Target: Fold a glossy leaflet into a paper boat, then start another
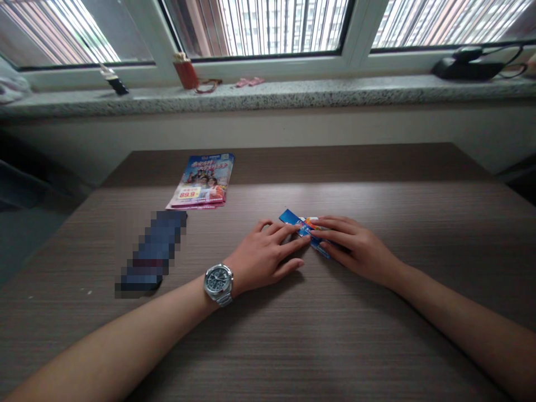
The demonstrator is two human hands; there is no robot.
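Observation:
A small folded piece of blue printed paper [290, 217], with some orange and white on it, lies flat on the brown table [268, 346]. My left hand [270, 251], with a silver watch [218, 282] at the wrist, rests palm down with its fingers spread, fingertips on the paper's left side. From the right, my right hand [355, 243] lays its spread fingertips on the paper's other side. The fingers partly cover the paper, so its full folded shape is hidden.
A stack of printed flyers [203, 181] lies at the back left of the table. Nearer me is a pixelated dark blue object [153, 251]. On the stone windowsill [314, 95] stand a red lighter-like object [185, 72] and a black device [467, 67].

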